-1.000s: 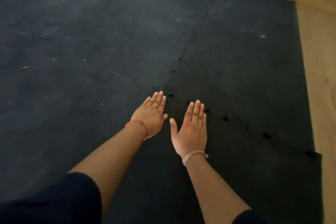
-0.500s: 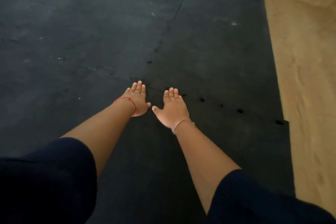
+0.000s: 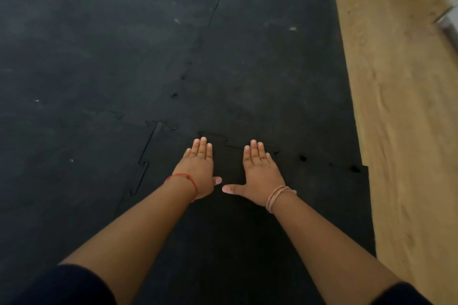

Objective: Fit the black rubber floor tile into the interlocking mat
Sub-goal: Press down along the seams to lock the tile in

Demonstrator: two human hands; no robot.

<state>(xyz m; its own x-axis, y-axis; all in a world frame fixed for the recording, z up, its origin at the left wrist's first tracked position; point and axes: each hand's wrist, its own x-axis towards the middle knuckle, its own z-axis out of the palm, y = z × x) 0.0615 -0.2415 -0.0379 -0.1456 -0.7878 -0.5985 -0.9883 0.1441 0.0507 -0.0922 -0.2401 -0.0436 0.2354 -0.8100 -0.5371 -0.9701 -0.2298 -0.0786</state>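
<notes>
Hands flat and fingers together, a person presses a black rubber floor tile [image 3: 223,242] down at its far edge, where its toothed border meets the interlocking mat [image 3: 99,44]. The left hand [image 3: 198,168] and right hand [image 3: 260,176] lie palm-down side by side, thumbs pointing toward each other and nearly meeting; neither grasps anything, both resting open on the rubber.

The tile lies under the palms and runs back toward the person beneath both forearms. Just beyond the fingertips [image 3: 203,142] runs the jagged far seam [image 3: 215,137], apparently not fully seated. To the right of the right hand several small dark gaps [image 3: 302,157] show along the same joint, suggesting the teeth there are yet to be pushed home. Left of the left hand, a side seam [image 3: 146,153] with its puzzle-shaped tabs also stands slightly open.

The spread, flat placement looks chosen to put body weight over the joint. Beyond the tile's right edge lies bare tan floor [image 3: 396,131]. A red thread [image 3: 183,177] circles the left wrist, pale bands [image 3: 276,197] the right.
</notes>
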